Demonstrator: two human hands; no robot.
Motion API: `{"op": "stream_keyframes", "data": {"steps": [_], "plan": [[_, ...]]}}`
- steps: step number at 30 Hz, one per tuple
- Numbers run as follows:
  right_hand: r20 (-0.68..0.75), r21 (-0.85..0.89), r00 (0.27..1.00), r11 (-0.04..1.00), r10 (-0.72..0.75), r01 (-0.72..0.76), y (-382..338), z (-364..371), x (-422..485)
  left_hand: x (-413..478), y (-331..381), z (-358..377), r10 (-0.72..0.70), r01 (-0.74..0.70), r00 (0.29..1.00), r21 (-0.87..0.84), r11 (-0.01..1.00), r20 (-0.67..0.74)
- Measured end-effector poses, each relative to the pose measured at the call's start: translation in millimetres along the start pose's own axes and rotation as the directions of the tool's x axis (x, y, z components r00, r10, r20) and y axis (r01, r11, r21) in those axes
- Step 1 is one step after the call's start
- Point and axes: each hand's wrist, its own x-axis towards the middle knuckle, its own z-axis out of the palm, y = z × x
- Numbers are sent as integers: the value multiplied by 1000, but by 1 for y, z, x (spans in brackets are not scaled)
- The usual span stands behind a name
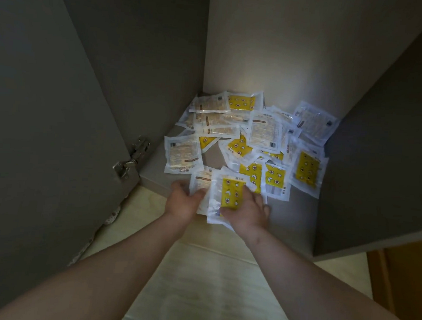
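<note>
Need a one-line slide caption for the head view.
Left hand and right hand hold a packet stack at the front of an open cabinet strewn with loose packets.

L hand (183, 202), R hand (247, 212) both gripping

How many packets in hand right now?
2 visible: left hand grips a beige-print packet at the front of the shelf; right hand grips a yellow packet beside it. More may be stacked underneath.

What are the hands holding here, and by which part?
A small stack of sachets, a yellow-printed one on top. The left hand grips its left edge, thumb on top; the right hand grips its near right corner, thumb on the yellow print.
</note>
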Motion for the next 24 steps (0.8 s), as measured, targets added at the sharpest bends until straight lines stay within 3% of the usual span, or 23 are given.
{"op": "stream_keyframes", "data": {"steps": [2, 4, 6, 9, 12, 16, 18, 20, 22, 24], "plan": [[40, -9, 994, 995, -98, 98, -2, 6, 1, -1, -3, 7, -70, 81, 993, -111, 991, 98], [68, 178, 982, 971, -175, 161, -5, 11, 2, -6, -4, 11, -46, 68, 991, -169, 983, 126], [-17, 292, 978, 935, -207, 203, -9, 9, 5, -6, -3, 9, -70, 94, 991, -216, 972, 118], [-168, -83, 954, 968, -249, 238, -3, -4, 9, -5, -1, -1, -91, 126, 985, -254, 959, 146], [66, -307, 981, 932, -182, 194, 8, -9, 7, -5, -2, -8, -91, 120, 988, -250, 961, 124], [219, -450, 908, 788, -358, 419, 15, 0, -6, 3, -7, -21, -116, 127, 992, -302, 945, 52], [261, -366, 846, 764, -464, 532, 20, 5, -10, 8, -9, -28, -107, 133, 990, -324, 937, 96], [254, -145, 799, 796, -544, 588, 22, 13, -10, 9, -11, -30, -92, 136, 983, -300, 944, 156], [179, 292, 819, 824, -546, 485, 16, 17, -10, 8, -15, -29, -81, 129, 981, -282, 951, 176], [130, 597, 900, 758, -416, 264, 7, 13, -13, 5, -19, -28, -57, 111, 981, -300, 947, 183]]}}
